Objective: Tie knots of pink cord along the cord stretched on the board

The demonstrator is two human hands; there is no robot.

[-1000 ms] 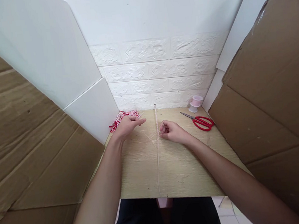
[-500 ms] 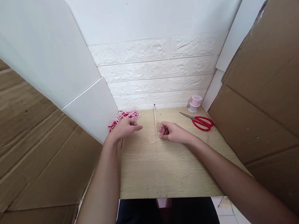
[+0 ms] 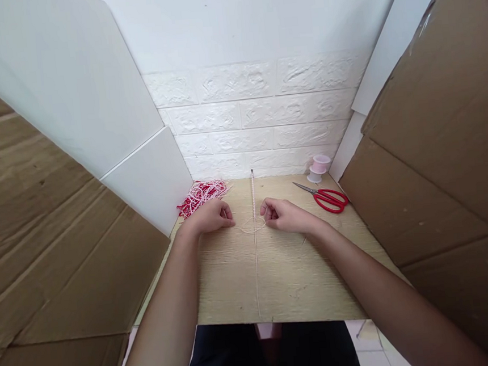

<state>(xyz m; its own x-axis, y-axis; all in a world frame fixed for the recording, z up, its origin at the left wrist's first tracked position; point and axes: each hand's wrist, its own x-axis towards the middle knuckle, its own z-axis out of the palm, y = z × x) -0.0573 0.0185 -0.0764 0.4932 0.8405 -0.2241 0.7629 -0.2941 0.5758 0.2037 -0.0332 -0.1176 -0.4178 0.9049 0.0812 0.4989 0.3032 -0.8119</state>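
A pale cord [image 3: 257, 273] runs down the middle of the table from a small hook [image 3: 252, 172] at the wall. Its upper stretch is a knotted pink-and-white braid [image 3: 253, 196]. To the left, my left hand [image 3: 216, 215] is closed, pinching a thin cream thread [image 3: 248, 230] that loops across the cord. My right hand [image 3: 278, 214], just right of the braid, is closed in a pinch with the loop of thread at its fingertips. The exact grip of its fingers is partly hidden.
A heap of red and white strings [image 3: 202, 195] lies behind my left hand. Red-handled scissors [image 3: 330, 200] rest at the right, near two small spools [image 3: 319, 165]. Cardboard sheets [image 3: 448, 176] and white panels [image 3: 149, 174] flank the wooden table [image 3: 227, 287].
My left hand has come down toward me, its fingers now closed on the thread. The thread has formed a clearer loop over the cord. My right hand has barely moved.
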